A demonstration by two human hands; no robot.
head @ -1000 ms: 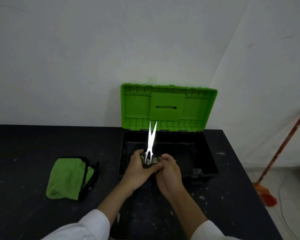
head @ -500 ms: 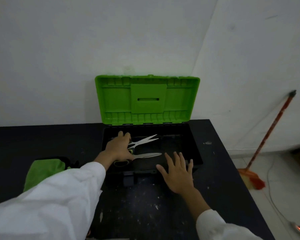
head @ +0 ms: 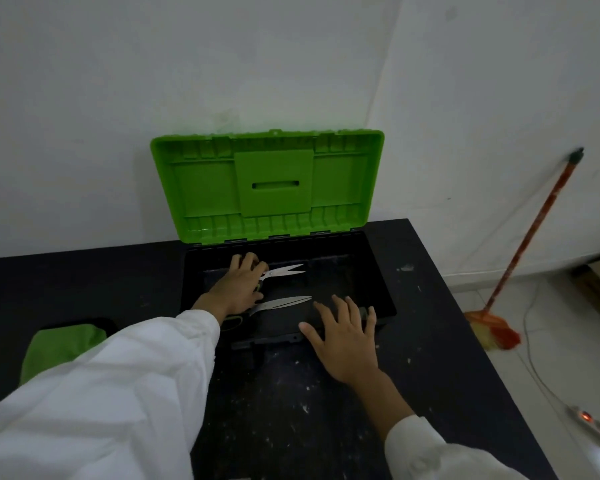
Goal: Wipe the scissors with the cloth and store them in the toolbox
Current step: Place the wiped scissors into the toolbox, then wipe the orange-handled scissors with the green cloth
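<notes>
Left hand (head: 238, 289) is lying inside the open toolbox (head: 378, 282), fingers curling over the handles of the scissors (head: 284, 270), whose blades are resting on the floor beside what looks like a second pair (head: 281, 302). Right hand (head: 343, 337) is lying flat, fingers spread, at the front rim. Storing is nearly complete; next comes letting go and lifting clear of the blades.

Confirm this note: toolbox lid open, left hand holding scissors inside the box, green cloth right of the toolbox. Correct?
No. The head view shows the green cloth left of the toolbox, not right. The lid is open and the left hand holds the scissors inside.
</notes>
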